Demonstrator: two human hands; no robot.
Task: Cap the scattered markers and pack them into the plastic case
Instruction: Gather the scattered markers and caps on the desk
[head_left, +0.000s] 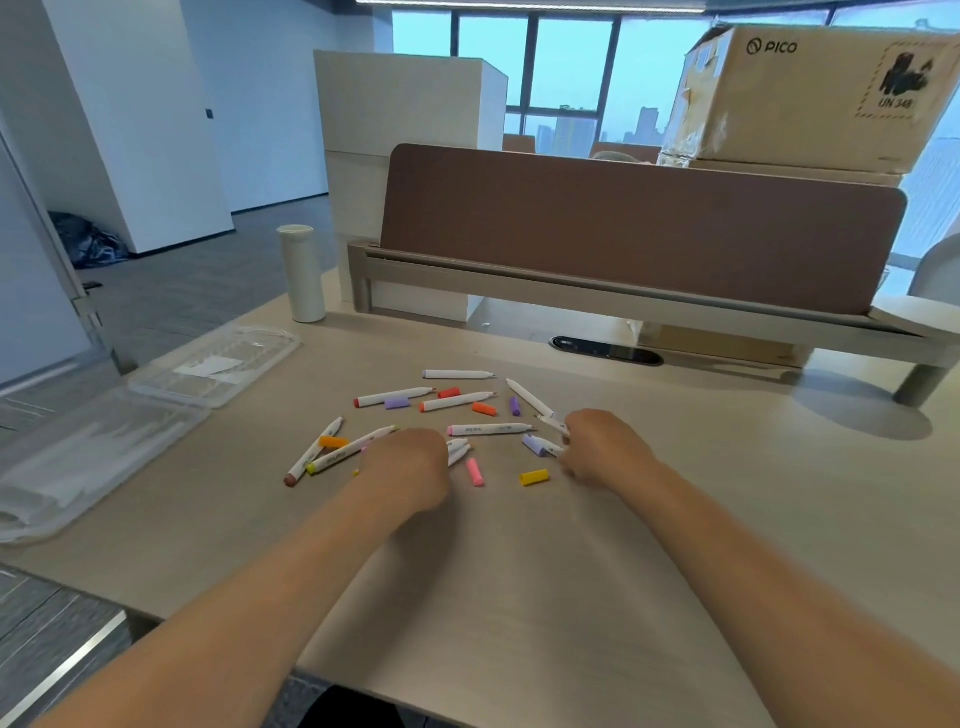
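- L hand (410, 467): fingers curled over white markers (459, 450); grip can't tell.
- R hand (602, 447): fingers pinch lilac-capped marker (540, 446).
- Plastic case (104, 431) open, 9 o'clock of L hand, on table (519, 571).

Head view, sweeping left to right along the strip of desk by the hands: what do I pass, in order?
plastic case → orange cap → left hand → pink cap → yellow cap → right hand
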